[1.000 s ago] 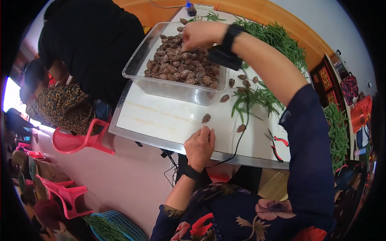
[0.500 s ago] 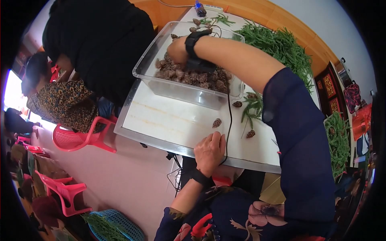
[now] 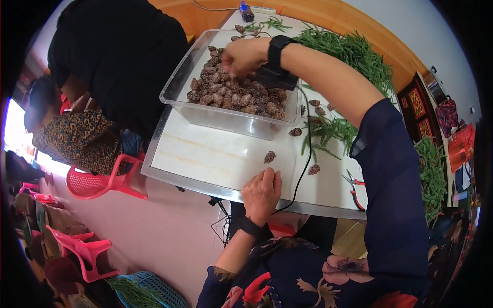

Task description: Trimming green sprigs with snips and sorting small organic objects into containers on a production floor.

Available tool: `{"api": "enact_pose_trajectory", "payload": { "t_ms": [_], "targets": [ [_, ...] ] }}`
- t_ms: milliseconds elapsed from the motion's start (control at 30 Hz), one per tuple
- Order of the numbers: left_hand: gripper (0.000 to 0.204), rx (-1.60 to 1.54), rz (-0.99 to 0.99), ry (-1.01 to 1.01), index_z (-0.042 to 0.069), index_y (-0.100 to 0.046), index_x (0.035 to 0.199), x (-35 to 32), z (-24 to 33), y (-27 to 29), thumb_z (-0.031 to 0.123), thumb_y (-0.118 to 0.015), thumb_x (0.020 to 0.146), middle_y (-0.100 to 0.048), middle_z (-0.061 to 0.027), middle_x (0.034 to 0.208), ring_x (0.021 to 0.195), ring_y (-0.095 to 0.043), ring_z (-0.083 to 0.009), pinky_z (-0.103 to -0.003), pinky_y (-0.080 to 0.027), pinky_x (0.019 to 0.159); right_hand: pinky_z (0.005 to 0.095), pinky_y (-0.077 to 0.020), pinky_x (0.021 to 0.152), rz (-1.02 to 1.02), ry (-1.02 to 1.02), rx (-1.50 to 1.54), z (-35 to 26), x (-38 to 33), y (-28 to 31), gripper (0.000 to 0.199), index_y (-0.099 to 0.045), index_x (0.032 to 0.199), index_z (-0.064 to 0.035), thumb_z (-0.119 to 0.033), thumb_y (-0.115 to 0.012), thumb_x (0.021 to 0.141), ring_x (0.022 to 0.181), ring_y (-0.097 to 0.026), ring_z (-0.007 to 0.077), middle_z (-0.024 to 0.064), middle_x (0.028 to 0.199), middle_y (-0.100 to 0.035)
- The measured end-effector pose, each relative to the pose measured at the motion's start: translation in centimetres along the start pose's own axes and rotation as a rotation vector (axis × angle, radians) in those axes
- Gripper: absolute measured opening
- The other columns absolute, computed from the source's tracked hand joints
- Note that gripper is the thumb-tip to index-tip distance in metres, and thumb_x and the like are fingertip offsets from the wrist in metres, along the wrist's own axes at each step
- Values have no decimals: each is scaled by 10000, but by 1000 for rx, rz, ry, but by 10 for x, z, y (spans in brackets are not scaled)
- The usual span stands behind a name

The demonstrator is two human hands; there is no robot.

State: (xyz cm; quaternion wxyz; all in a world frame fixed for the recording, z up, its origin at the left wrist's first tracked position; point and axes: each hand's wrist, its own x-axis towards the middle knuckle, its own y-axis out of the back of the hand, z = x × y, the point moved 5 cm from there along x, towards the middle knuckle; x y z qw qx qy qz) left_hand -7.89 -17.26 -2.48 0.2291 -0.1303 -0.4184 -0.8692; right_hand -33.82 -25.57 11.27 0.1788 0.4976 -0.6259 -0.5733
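Observation:
My right hand (image 3: 245,56) reaches over a clear plastic bin (image 3: 226,123), its fingers bent down and drawn together just above the heap of brown pine cones (image 3: 226,95). Whatever its fingertips may hold is hidden. A black device (image 3: 277,77) with a cable hangs at that wrist. My left hand (image 3: 261,195) rests loosely curled on the table's near edge, with nothing seen in it. One loose pine cone (image 3: 269,156) lies just beyond its knuckles. Another pine cone (image 3: 314,169) and a green sprig (image 3: 331,134) lie to the right of the bin.
Red-handled pliers (image 3: 355,190) lie near the right table edge. Green branches (image 3: 349,54) are heaped at the back right, and a dark bottle (image 3: 246,12) stands at the far edge. A person in black (image 3: 118,61) leans in at the left, beside a pink chair (image 3: 108,179).
My right hand has lifted out of the pine cones and shifted slightly right and up. The pliers have come into view beside my right sleeve. My left hand has stayed on the table edge.

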Motion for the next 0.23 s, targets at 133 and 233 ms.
{"api": "enact_pose_trajectory", "payload": {
  "t_ms": [133, 233],
  "targets": [
    [229, 2, -3, 33, 89, -486, 706, -1, -1, -1, 168, -652, 842, -576, -64, 625, 578, -588, -271, -389, -424, 498, 312, -459, 514, 3, 104, 102, -43, 23, -17, 175, -670, 874, -27, -193, -694, 823, 547, -565, 169, 67, 658, -617],
    [231, 6, -8, 39, 85, -488, 707, -1, -1, 0, 170, -656, 841, -576, -66, 622, 575, -588, -273, -396, -428, 504, 327, -471, 529, 4, 127, 8, -65, 33, -30, 270, -690, 845, -37, -306, -709, 831, 563, -568, 185, 76, 657, -632]
  ]
}}
